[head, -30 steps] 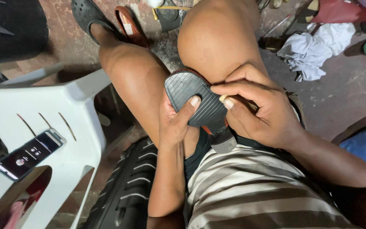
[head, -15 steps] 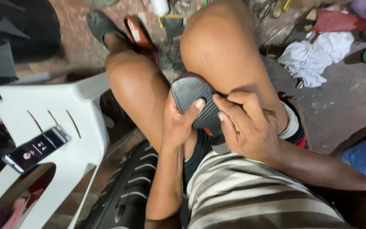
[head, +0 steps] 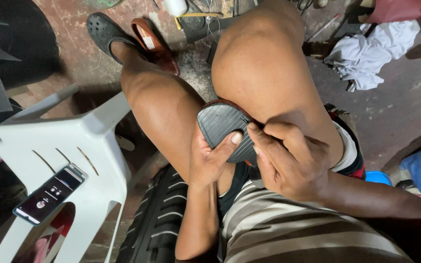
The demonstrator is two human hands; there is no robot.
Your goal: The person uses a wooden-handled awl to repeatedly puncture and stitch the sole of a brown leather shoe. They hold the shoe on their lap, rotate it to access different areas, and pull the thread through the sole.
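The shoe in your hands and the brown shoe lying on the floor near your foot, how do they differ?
The held shoe shows its dark ribbed sole, gripped by the left hand and the right hand between the knees. The brown shoe lies untouched on the floor, its glossy side and pale insole showing, beside the black clog. Both have reddish-brown edges.

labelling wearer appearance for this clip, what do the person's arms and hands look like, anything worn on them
Both forearms are bare: no sleeves, gloves, watch or rings visible on the left hand or right hand. Fingernails are short. The striped shirt, grey and beige, covers only the torso in view.
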